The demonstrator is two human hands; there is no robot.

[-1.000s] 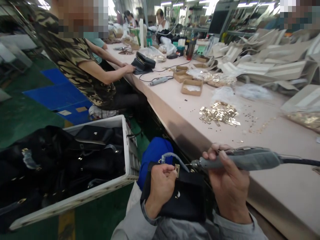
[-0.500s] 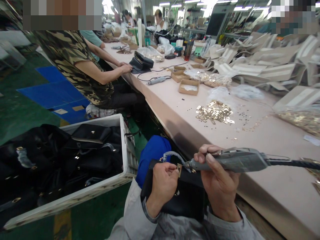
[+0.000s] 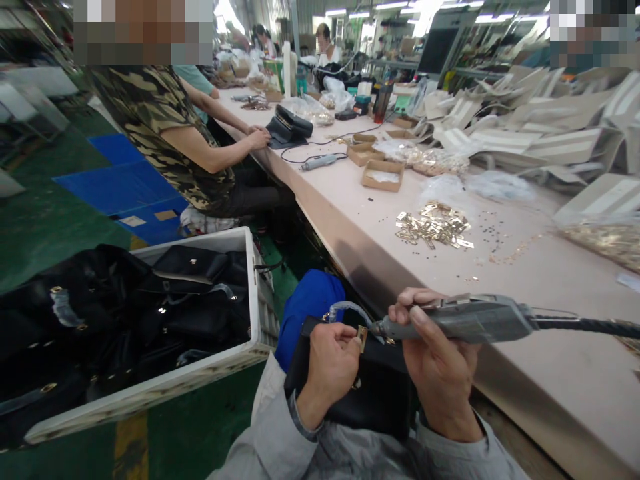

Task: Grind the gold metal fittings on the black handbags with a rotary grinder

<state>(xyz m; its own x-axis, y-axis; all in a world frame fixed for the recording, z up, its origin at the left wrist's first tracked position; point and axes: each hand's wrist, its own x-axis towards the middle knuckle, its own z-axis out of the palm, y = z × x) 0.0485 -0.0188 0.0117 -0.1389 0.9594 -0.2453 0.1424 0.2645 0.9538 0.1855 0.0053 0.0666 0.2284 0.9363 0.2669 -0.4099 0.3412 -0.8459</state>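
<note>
A black handbag [image 3: 373,390] lies in my lap. My left hand [image 3: 330,363] is closed on its top edge and pinches a small gold metal plate [image 3: 362,337] against the bag. My right hand [image 3: 440,373] is wrapped round a grey electric screwdriver [image 3: 465,320], held level with its tip at the gold plate. The tool's black cable [image 3: 585,325] runs off to the right. A clear plastic-wrapped handle loop [image 3: 347,308] sticks up behind the plate.
A white crate [image 3: 250,293] full of black bags stands at my left on the green floor. The long pale table [image 3: 530,293] carries a heap of gold fittings [image 3: 434,227], small cardboard boxes [image 3: 383,175] and another grey screwdriver [image 3: 319,161]. A person in camouflage [image 3: 165,127] works further along.
The screwdriver tip has moved left and now meets the gold plate. Both hands keep their grips, and the view has shifted slightly.
</note>
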